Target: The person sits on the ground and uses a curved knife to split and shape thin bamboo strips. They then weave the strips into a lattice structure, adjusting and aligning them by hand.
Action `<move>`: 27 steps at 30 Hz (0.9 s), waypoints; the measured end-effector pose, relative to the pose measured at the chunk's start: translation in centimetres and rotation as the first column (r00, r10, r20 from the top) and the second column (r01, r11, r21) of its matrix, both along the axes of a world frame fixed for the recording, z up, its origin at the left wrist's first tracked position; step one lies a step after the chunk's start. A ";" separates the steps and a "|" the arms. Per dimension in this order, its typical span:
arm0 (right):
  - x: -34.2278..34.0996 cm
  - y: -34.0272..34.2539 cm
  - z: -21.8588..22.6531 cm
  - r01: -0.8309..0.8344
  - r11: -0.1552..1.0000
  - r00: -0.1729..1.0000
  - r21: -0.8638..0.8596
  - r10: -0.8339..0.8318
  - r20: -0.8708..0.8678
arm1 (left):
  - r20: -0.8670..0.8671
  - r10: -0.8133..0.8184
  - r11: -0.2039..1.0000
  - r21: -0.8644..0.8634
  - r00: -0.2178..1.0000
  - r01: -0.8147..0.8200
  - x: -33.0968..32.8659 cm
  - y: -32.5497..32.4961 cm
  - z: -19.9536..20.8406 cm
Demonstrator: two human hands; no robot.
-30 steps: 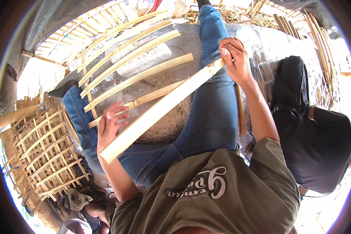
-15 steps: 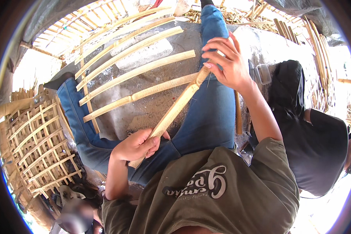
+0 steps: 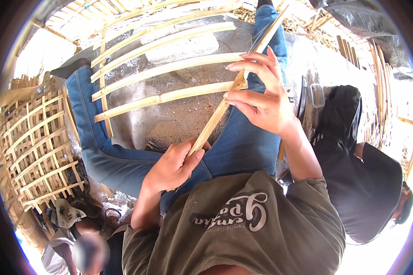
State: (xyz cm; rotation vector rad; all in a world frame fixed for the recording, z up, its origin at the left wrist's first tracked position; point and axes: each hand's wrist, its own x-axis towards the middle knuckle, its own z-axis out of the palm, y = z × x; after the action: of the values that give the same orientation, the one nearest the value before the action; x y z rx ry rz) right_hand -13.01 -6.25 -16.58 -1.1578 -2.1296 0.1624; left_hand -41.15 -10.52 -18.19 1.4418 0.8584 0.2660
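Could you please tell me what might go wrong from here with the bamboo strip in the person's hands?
The right hand has spread fingers against the bamboo strip, so a rough edge or splinter might prick them.

The strip's far end reaches well past that hand, so a sudden turn could knock the nearest laid strip.

If the grip of the left hand slipped, the strip might drop onto the jeans beneath.

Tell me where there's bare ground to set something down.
One bare patch of ground lies between the nearest slat and the left leg; another, sunlit, lies right of the right leg, above the clear container. It's crowded among the other slats, around the pale block, and around the left hand, right hand and strip.
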 end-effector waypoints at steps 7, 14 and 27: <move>-0.2 0.4 0.0 0.010 1.000 0.999 0.029 -0.011 0.030 | 0.019 0.023 0.998 0.059 1.000 -0.024 0.3 0.1 0.7; -0.2 0.1 1.2 0.021 1.000 0.997 -0.015 -0.020 0.068 | -0.004 0.044 0.991 0.126 0.999 -0.043 0.4 0.0 0.5; -0.1 0.5 0.5 0.034 0.998 0.997 0.054 -0.037 0.062 | -0.011 0.108 0.968 0.229 0.994 -0.103 1.1 0.0 0.6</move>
State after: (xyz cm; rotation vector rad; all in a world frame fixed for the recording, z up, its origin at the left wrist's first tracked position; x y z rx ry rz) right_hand -13.07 -5.80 -16.08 -1.1835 -2.1537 0.0535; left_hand -40.07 -10.53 -17.62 1.6167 0.9490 0.4410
